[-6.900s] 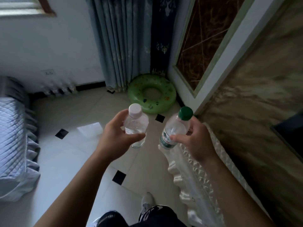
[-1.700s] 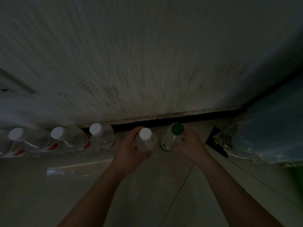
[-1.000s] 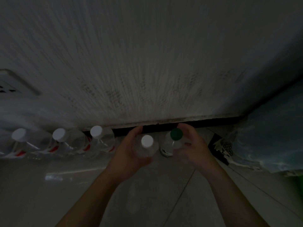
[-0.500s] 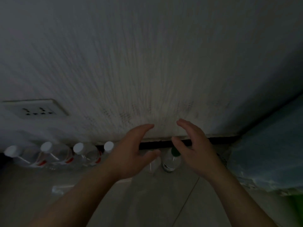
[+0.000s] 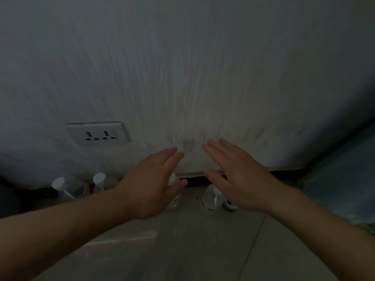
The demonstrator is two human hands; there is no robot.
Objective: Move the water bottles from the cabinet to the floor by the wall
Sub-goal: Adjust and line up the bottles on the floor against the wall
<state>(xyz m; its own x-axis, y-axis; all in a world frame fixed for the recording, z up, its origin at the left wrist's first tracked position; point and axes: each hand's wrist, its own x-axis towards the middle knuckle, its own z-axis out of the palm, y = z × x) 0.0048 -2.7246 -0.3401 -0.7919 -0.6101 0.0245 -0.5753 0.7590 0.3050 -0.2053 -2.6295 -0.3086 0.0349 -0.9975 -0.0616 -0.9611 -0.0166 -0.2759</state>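
**STOCK SET DOWN, NOTHING HELD**

**Containers.** The water bottles (image 5: 212, 196) stand in a row on the floor (image 5: 182, 250), at the foot of the wall (image 5: 182, 78).
- First bottle (image 5: 58, 183): far left, white cap, upright.
- Second bottle (image 5: 99, 178): just right of the first, white cap, with a trace of red on its body.
- Third bottle (image 5: 174, 200): mostly behind your left hand. An edge of white cap and a clear lower body show.
- Fourth bottle (image 5: 211, 199): clear body, seen in the gap between your two hands.
- Fifth bottle (image 5: 229, 205): only a dark-banded lower part shows, under your right hand.
- Contents: the bodies are clear plastic. The light is too dim to tell how full any of them is.

**Hands.**
- Your left hand (image 5: 150, 187): back towards the camera, fingers straight and close together, thumb spread to the side. It holds nothing. It lies in front of the third bottle, and you cannot tell whether it touches it.
- Your right hand (image 5: 239, 179): palm down, fingers extended and slightly fanned, thumb out. It holds nothing and sits above the fourth and fifth bottles.

**Fixtures.**
- Wall socket (image 5: 97, 134): on the wall above the left end of the row.
- Dark skirting (image 5: 284, 171): runs along the wall's base.
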